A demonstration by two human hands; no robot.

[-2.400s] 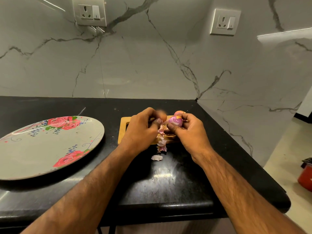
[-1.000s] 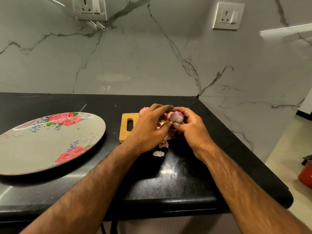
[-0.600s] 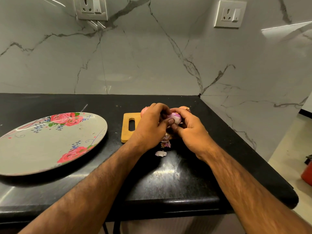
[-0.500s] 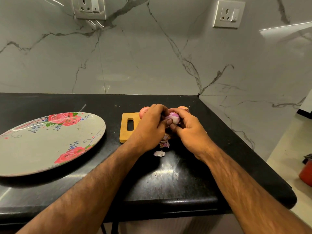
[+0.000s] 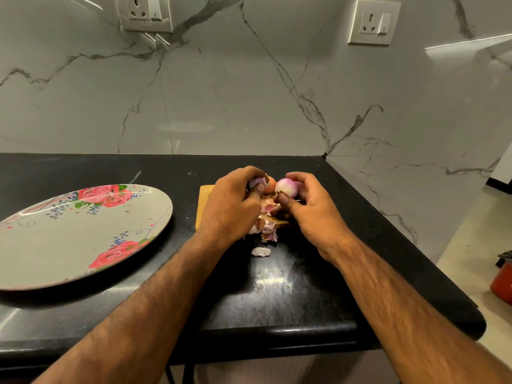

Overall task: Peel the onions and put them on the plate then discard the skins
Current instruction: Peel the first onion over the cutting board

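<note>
Left hand [image 5: 230,206]: pinches skin [image 5: 257,184], just torn free.
Right hand [image 5: 313,209]: grips onion [image 5: 286,187].
Meaning: nearly ready for plate [image 5: 69,239].

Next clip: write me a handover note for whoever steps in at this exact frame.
Left hand pinches a purple skin piece; right hand grips the mostly peeled onion over the cutting board.
An unpeeled onion sits just behind it. Skin pile at the board's near edge; one scrap on the counter.
Done: this onion nearly peeled; the plate holds no onion.
Left: finish peeling, plate the onions, discard skins.
</note>
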